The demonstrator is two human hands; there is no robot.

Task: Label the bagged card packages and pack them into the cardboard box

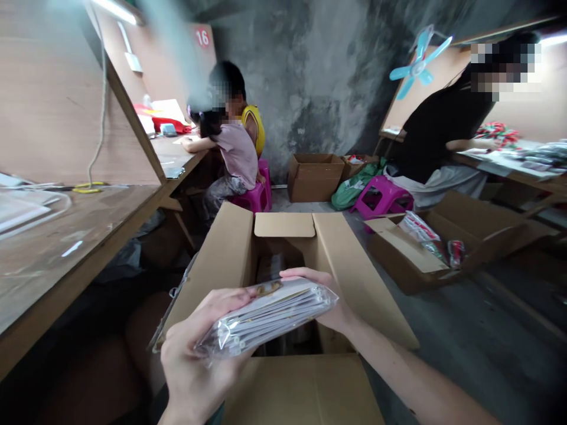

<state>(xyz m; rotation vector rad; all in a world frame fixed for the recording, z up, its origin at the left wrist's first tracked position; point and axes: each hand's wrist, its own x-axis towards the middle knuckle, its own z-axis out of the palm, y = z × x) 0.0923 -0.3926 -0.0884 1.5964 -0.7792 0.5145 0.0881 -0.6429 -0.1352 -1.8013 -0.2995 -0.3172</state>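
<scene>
I hold a stack of clear-plastic-wrapped flat packets (270, 316) over an open cardboard box (230, 260) on the floor in front of me. My left hand (199, 354) grips the near end of the stack, fingers wrapped around it. At the far end my right hand (330, 301) clasps the stack, its fingers curled over the top edge. The box's flaps stand open and its dark inside shows just beyond the stack.
A wooden workbench (53, 248) runs along my left. Two seated people (234, 147) sit at it on pink stools. Another person (438, 136) sits at a bench on the right. More open cardboard boxes (407, 260) (312, 177) lie on the concrete floor.
</scene>
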